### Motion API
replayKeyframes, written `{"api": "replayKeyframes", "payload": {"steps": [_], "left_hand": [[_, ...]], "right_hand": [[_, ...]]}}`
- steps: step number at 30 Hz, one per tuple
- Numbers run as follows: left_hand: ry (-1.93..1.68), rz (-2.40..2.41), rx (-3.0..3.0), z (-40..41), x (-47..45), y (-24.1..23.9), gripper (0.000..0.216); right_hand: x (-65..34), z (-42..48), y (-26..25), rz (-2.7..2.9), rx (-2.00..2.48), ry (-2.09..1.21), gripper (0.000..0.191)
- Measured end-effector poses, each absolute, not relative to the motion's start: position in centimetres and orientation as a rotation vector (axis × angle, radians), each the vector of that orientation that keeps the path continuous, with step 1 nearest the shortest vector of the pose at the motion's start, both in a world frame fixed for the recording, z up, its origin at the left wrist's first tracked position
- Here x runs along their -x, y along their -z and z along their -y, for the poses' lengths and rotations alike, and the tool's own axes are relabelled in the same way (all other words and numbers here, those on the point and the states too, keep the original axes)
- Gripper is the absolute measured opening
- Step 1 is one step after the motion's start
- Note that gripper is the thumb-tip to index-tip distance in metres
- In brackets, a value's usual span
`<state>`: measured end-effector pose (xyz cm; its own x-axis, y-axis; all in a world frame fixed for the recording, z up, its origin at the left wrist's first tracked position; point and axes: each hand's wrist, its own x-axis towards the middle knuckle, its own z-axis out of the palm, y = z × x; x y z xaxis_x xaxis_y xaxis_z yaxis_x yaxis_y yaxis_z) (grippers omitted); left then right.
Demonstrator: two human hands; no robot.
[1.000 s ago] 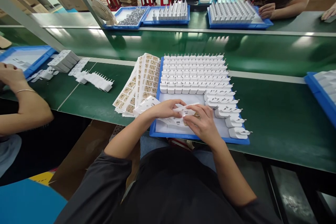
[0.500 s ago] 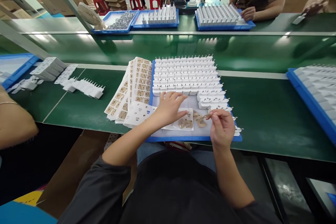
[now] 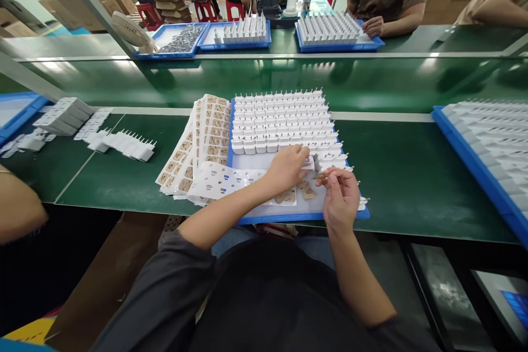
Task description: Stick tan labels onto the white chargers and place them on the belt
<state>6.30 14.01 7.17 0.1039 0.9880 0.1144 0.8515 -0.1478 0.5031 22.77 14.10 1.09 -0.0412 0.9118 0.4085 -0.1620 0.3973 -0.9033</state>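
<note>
My left hand reaches across the blue-rimmed tray. Its fingers are closed on a white plug housing at the left end of a short row. My right hand pinches what look like thin tweezers, low over the tray's right side. Rows of white plug housings with upright metal pins fill the back of the tray. Below my left hand lies a label sheet, mostly peeled, with a few tan labels left near its right end. Loose tan pieces rest beside it.
Fanned sheets of tan labels lie left of the tray. Farther left are white housings and a stacked white block. Another full tray stands at right. Across the bench, a person's hand touches a tray.
My left hand has moved right from above the label sheet, its spread fingers closing on a white plug housing. My right hand keeps its pinch. The whole view has shifted slightly.
</note>
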Motion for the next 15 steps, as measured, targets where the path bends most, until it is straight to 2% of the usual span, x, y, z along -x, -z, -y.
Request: {"api": "replayKeyframes", "payload": {"steps": [4,8,11,15], "left_hand": [[-1.085,-1.414,-1.341,-11.3,-2.8,-7.5,0.044],[-1.261,-1.118,-0.811,-7.9,-1.3,-6.9,0.063],[-1.232,-1.064,-0.728,-6.3,-1.1,-6.0,0.063],[-1.316,-1.114,-0.891,-5.4,-0.7,-4.8,0.053]], "right_hand": [[-22.7,-14.0,-1.3,1.354,0.732,-1.125,0.013],[-21.4,-13.1,-2.4,1.394,0.594,-1.31,0.014],[-19.9,-12.4,-3.4,1.413,0.493,-1.383,0.014],[-18.5,-11.9,-3.7,1.365,0.44,-1.449,0.01]]}}
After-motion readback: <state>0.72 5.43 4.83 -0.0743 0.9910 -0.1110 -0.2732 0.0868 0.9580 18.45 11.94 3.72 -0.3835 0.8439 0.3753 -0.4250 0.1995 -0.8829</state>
